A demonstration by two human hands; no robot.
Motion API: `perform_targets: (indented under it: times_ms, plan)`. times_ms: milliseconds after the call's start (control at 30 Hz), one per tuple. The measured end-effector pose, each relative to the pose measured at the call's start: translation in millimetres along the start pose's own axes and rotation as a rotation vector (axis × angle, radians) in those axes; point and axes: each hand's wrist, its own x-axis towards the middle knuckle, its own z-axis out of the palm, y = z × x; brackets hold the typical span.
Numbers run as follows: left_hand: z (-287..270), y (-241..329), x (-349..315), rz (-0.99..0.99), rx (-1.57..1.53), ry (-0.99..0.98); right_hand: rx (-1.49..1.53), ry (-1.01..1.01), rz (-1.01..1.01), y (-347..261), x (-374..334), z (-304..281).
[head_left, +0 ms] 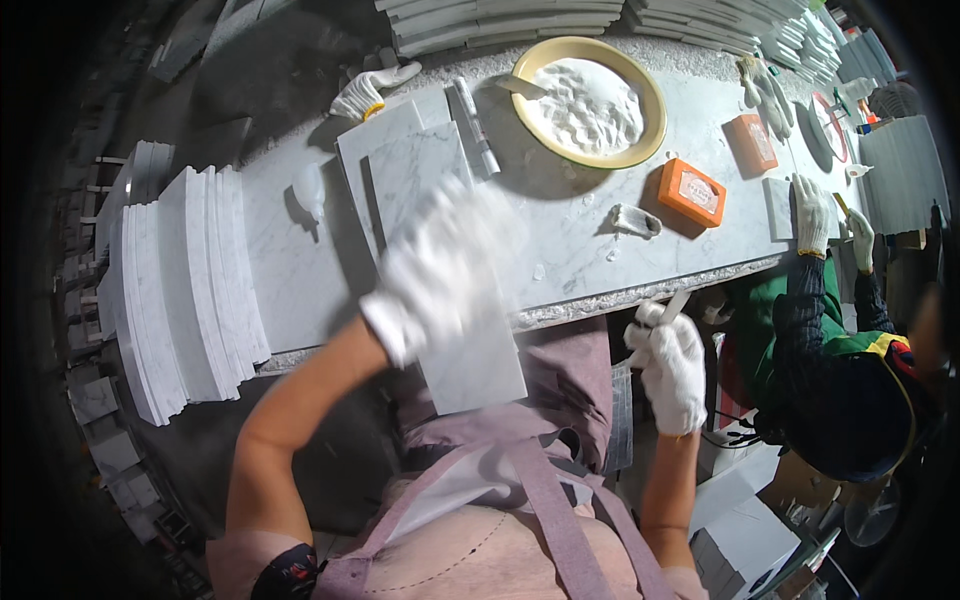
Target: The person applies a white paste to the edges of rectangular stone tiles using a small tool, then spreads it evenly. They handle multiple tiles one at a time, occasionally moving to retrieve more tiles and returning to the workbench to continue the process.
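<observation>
My left hand [450,265], in a white knit glove, is over a long grey-veined marble tile [470,365]. Motion smears its fingers, so their grip is hidden from me. The tile reaches past the table's front edge above my lap, and its far part lies over another marble tile [378,130]. Just off the table's front edge, my gloved right hand [675,375] is closed around a thin, flat, pale tool [677,303], whose end sticks up beyond the fingers. A crumpled white piece [636,221] lies on the tabletop not far from that hand.
A yellow bowl [655,115] of white powder stands at the back, beside a white tube [475,125]. Orange boxes [691,193], a white bulb-shaped bottle [309,187] and a loose glove [365,95] lie around. Tile stacks [190,270] stand left. A co-worker [845,410] works at right.
</observation>
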Motion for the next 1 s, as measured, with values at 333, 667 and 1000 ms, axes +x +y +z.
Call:
perform_targets:
  times_ms: [333, 667, 1000]
  plan:
    - [-2, 27, -45, -0.026, -0.557, 0.479, -0.650, 0.014, -0.355, -70, 85, 85]
    - [33, 19, -48, -0.081, -0.448, 0.572, -1.078, -0.045, -0.357, -82, 151, 121]
    - [29, 17, -49, -0.083, -0.484, 0.557, -1.080, -0.109, -0.302, -82, 184, 129]
